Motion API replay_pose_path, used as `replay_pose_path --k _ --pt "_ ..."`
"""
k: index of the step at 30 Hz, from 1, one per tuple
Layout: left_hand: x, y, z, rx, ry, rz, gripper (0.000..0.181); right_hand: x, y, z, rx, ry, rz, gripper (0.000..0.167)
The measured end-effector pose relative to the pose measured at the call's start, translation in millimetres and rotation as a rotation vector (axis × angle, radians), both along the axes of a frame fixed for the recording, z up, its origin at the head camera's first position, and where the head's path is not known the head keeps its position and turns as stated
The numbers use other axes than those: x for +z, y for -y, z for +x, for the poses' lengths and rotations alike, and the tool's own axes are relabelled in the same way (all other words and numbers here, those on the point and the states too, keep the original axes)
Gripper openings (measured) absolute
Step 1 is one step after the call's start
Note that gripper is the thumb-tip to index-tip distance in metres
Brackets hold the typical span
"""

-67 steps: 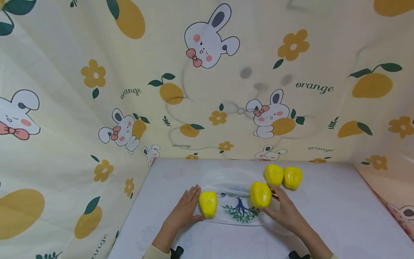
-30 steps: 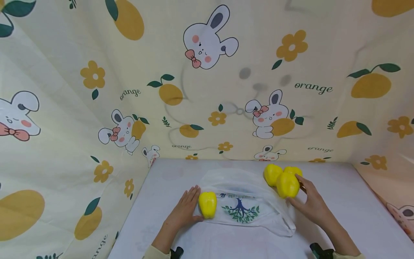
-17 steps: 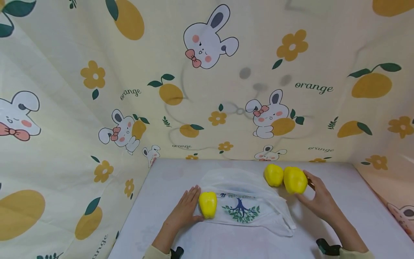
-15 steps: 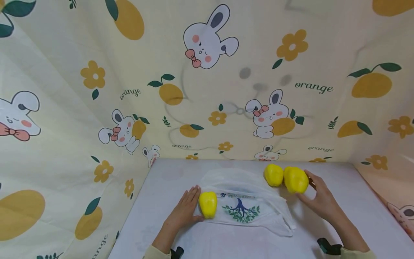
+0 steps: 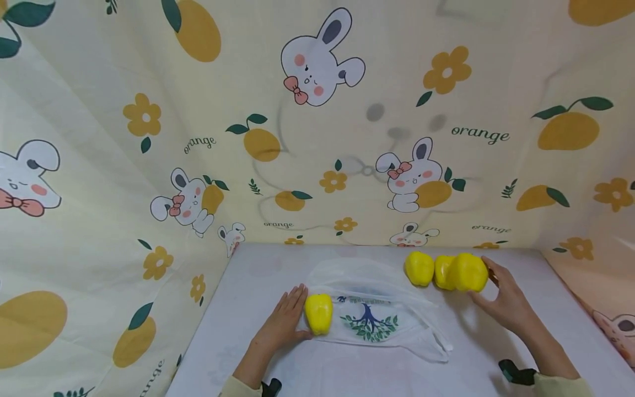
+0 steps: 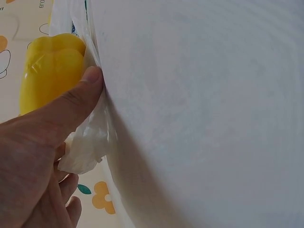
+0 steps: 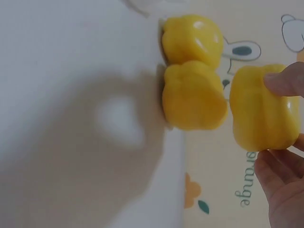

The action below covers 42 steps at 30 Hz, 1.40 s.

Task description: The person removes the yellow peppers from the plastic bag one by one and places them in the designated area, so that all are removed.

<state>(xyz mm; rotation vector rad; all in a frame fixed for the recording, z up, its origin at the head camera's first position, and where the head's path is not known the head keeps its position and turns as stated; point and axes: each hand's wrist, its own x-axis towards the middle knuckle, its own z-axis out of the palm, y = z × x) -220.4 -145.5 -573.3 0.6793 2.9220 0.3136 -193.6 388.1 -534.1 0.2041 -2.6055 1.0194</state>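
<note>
My right hand (image 5: 511,300) holds a yellow bell pepper (image 5: 470,273) between thumb and fingers. In the right wrist view this pepper (image 7: 256,111) is raised off the table, apart from two others. Those two yellow bell peppers, one farther left (image 5: 419,269) and one partly hidden behind the held one (image 5: 443,273), stand side by side at the back. A white plastic bag (image 5: 416,331) with a printed tree lies flat mid-table. On its left end rests another yellow bell pepper (image 5: 319,314). Beside it, my left hand (image 5: 283,320) rests on the bag's end with fingers straight; its thumb touches the plastic.
A white-covered table (image 5: 521,331) carries everything. Behind it and along both sides hangs a cream cloth (image 5: 317,165) printed with rabbits, oranges and flowers. Dark bands (image 5: 516,373) sit at both wrists.
My right hand has carried its pepper from above the bag toward the right, passing in front of the two rear peppers. The bag's right end came into view. My left hand stays put.
</note>
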Motion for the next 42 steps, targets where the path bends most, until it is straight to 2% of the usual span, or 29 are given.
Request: replay_pose_path --k 19,30,42 --pt "-0.3 1.1 0.5 -0.007 -0.007 0.001 0.113 -8.0 -31 -16.1 -0.049 0.088 0.005 0.097" --pt "-3.1 0.8 -0.2 -0.001 -0.009 -0.009 0.114 -17.6 -47 -22.9 -0.085 0.217 -0.012 0.099" --pt "-2.2 0.6 0.2 -0.007 -0.013 -0.001 0.113 -31.6 -57 -35.2 -0.071 0.335 -0.051 0.104"
